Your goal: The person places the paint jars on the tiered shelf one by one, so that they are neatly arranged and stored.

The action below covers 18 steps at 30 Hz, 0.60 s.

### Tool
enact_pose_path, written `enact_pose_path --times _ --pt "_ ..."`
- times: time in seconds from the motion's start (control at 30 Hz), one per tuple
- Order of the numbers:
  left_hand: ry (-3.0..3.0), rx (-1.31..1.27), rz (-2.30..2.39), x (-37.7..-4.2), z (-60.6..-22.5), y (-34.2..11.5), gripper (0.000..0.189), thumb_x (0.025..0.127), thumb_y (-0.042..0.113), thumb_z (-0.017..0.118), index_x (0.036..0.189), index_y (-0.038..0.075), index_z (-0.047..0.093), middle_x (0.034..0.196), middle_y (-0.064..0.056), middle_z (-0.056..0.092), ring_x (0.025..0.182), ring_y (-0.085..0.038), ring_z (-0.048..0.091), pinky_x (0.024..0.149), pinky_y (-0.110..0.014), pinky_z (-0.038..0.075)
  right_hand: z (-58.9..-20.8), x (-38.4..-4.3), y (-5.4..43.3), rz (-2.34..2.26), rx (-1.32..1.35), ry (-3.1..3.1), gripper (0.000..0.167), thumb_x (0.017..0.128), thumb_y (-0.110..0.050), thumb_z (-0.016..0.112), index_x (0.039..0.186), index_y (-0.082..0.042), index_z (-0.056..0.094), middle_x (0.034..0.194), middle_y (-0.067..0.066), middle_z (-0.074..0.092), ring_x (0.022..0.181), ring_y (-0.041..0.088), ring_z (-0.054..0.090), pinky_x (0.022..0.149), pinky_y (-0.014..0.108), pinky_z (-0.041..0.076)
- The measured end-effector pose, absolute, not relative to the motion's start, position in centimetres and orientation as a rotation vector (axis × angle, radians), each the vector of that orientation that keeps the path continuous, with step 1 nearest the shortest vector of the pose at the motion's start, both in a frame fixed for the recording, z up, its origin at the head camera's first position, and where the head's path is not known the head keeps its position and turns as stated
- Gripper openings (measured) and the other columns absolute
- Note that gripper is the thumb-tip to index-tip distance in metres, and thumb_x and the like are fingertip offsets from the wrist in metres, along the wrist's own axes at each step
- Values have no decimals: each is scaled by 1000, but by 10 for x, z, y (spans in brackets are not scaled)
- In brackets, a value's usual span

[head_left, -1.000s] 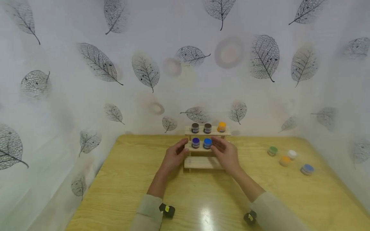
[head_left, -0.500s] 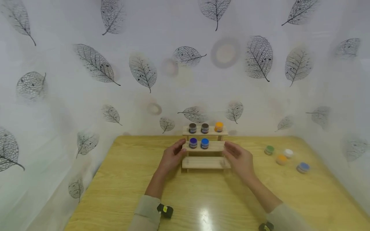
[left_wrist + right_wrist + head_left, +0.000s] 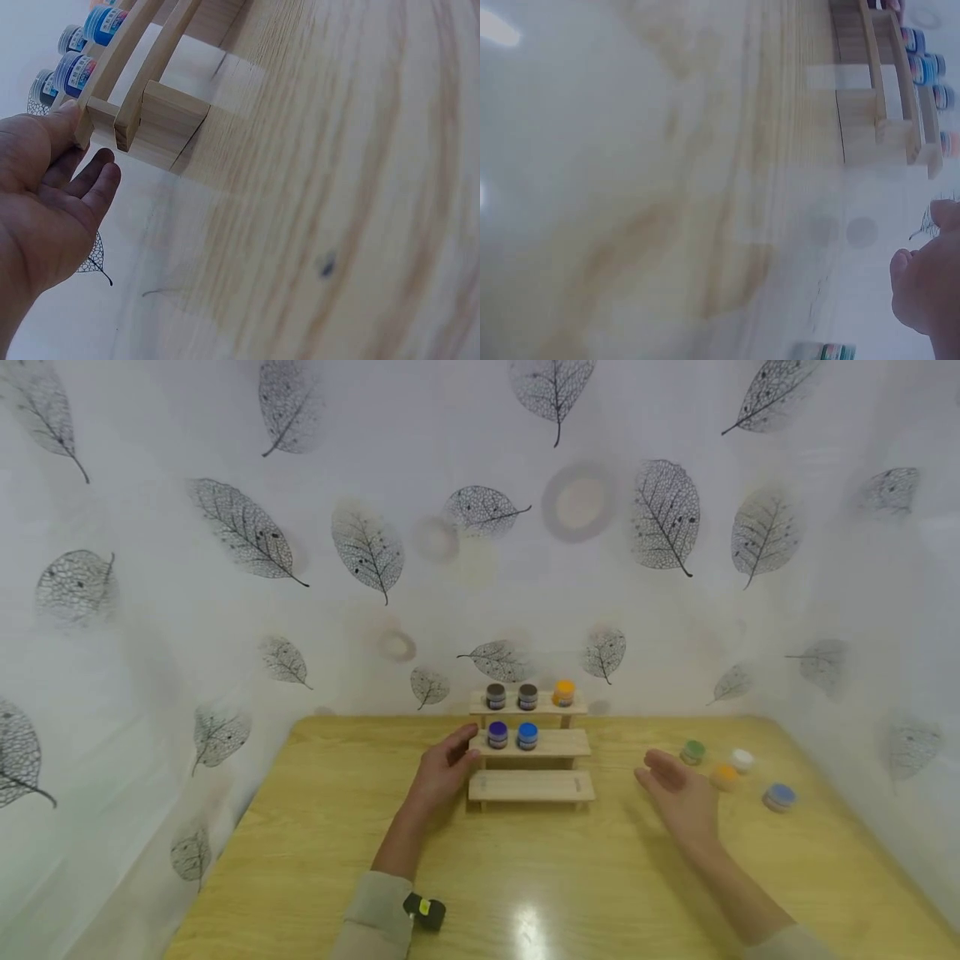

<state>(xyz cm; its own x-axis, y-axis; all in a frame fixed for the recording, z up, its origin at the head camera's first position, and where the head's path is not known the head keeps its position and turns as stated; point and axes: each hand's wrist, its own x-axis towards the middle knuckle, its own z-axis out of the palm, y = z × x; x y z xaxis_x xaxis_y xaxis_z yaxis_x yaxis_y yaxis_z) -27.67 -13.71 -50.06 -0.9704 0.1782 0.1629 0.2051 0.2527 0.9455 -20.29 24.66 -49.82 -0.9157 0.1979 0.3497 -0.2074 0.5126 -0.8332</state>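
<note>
a glossy, grained table (image 3: 315,843) is spreading in front of the slatted wooden rack (image 3: 531,787). to the rack's right, the right hand (image 3: 684,797) is hovering with relaxed, free fingers, open room lying between, near loose round jars (image 3: 780,797). the left hand (image 3: 441,772) is pinching the rack's left end. squat lidded jars (image 3: 527,737) are standing on its upper two steps; leaf-printed sheeting (image 3: 487,602) is hanging behind.

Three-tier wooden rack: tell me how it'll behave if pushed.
The three-tier wooden rack should stay stiff: its plank shelves look straight. Probably light for its size, given the open gaps. Its jars might slide off, since the shelves look rimless.
</note>
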Motion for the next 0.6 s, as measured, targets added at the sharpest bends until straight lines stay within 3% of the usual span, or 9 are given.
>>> enact_pose_path --times 0.13,0.23,0.43,0.6 --pt "-2477 -377 -1867 -275 -499 -136 48 106 16 66 153 11 56 163 -7 48 148 -30 49 123 -42 42 -498 -194 264 1337 -91 -2363 44 101 -25 76 136 0 67 133 22 70 114 7 69 89 3 52" --pt "-2477 -375 -1870 -274 -497 -136 48 106 16 66 153 11 56 163 -6 48 147 -30 49 122 -41 43 -499 -188 279 1313 -157 -2375 46 101 -30 76 136 -2 67 133 21 70 104 -14 61 86 2 52" --pt "-2487 -362 -1862 -274 -496 -135 48 106 15 66 153 11 56 163 -6 49 148 -30 49 123 -41 42 -503 -176 310 1261 -237 -2416 52 103 -35 72 139 1 64 137 24 66 101 -21 51 83 -1 49" --pt "-2482 -354 -1867 -273 -495 -134 48 106 15 66 153 11 56 162 -6 49 147 -30 49 123 -41 42 -506 -170 331 1130 -316 -2394 41 98 -28 79 129 -2 70 128 22 72 91 -24 54 76 -2 50"
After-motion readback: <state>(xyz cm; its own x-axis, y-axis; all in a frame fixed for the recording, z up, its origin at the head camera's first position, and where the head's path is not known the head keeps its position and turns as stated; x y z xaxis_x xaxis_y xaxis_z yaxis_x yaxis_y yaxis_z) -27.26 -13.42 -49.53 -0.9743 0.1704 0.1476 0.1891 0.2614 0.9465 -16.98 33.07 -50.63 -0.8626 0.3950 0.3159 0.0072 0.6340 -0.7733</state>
